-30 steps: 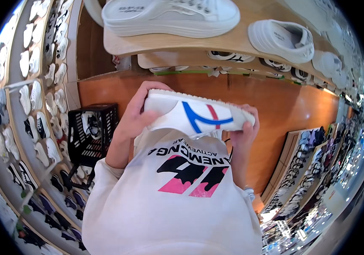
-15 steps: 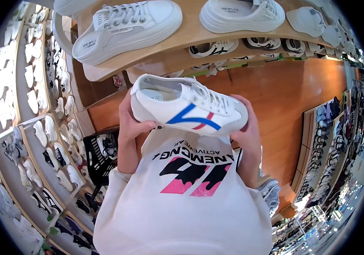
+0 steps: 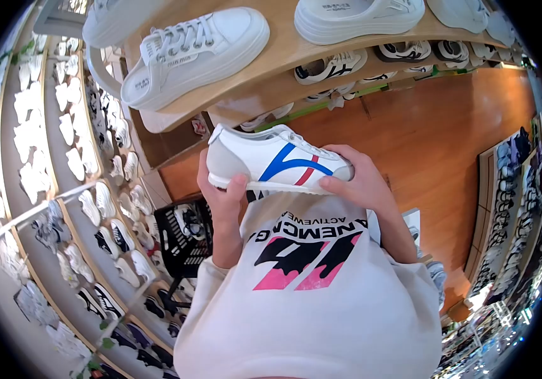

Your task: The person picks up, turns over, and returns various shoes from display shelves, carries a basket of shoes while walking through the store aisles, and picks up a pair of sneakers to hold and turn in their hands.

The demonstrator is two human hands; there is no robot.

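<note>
Nearest, one pale sweatshirt [image 3: 309, 328], printed with dark lettering and a black-and-pink graphic. Above it, one white shoe [image 3: 277, 158] with blue and red stripes and grey heel and toe panels, held in mid-air, sole down, side to view. The heel end is gripped by the left hand [image 3: 223, 192], its thumb laid on the grey panel; the toe end is gripped by the right hand [image 3: 365, 183], its thumb pressed low on the side.

Beyond, one curved wooden shelf [image 3: 283, 60], on which a laced white sneaker [image 3: 220, 50] and other pale shoes are displayed (a wide, chunky sole on each of the nearer ones). Beneath it, a lower shelf [image 3: 239, 110] with black-and-white shoes nearby. To the left, one black basket [image 3: 188, 252] with footwear inside. A glossy orange-brown floor [image 3: 410, 132] is spread behind; long racks [image 3: 76, 221] of paired shoes are ranged at left, and a wood-ended rack [image 3: 482, 221] is set at far right.

Compared with the earlier frames: the sole edge, uppermost at first, is now at the bottom; the insole, lately exposed, is hidden, and the striped side is turned more squarely to view.
</note>
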